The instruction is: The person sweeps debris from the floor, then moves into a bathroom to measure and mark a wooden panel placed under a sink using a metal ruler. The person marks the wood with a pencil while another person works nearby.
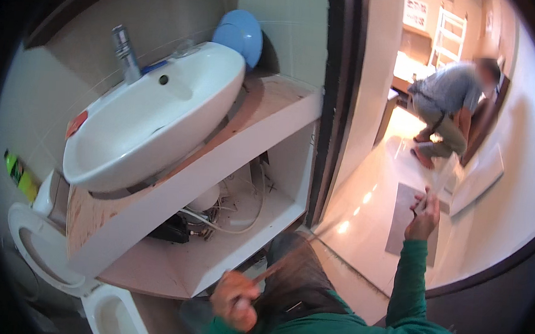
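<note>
My left hand [234, 299], at the lower middle, is closed round a handle. A thin, brownish, stick-like tool [274, 270], blurred, points from it up and to the right across my legs; its exact kind I cannot make out. My right hand [423, 219] is raised over the doorway floor, with its fingers closed on a pale, flat, blade-like thing [445, 178] that blurs into the background. Left of my hands is a white sink cabinet [247, 260] with its front uncovered. Hoses and a dark box [170, 229] lie inside.
A white basin [155, 125] with a chrome faucet [126, 54] sits on the worn wooden counter [283, 95]. A toilet [39, 246] stands at left. Beyond the dark door frame [338, 110], a person [449, 98] crouches near a white panel [481, 181]; a grey mat [400, 234] lies on the floor.
</note>
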### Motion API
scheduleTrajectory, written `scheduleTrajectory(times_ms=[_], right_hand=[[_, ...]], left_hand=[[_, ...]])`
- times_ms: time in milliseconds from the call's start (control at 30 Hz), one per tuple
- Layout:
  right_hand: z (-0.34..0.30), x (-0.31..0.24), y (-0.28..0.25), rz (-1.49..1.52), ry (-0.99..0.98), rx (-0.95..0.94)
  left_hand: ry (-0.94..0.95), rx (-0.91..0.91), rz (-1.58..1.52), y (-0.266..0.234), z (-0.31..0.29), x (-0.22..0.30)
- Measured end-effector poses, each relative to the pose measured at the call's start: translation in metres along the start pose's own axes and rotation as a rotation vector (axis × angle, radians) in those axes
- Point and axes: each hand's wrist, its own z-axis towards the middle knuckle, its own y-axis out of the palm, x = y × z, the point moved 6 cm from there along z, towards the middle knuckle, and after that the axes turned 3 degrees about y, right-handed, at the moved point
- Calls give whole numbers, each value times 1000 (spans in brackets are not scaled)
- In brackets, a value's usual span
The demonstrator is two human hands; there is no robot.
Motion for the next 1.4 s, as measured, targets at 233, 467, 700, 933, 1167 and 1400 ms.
scheduleTrajectory(times_ms=[233, 467, 700, 933, 1167, 1400], right_hand=[[-76, -32, 110, -243, -314, -241], [-102, -68, 157, -342, -679, -522], [-98, -58, 155, -236, -452, -542], [-95, -51, 133, -179, -295, -511], [-91, -57, 117, -320, -375, -546], [-89, -56, 118, -313, -311, -565]], left_hand=[[-382, 536, 436, -104, -82, 1], [-523, -222, 1032, -106, -125, -19], [-943, -180, 900, -98, -95, -37], [93, -387, 1080, 29, 136, 14], [123, -550, 1426, 59, 190, -33], [127, -544, 1431, 62, 194, -32]])
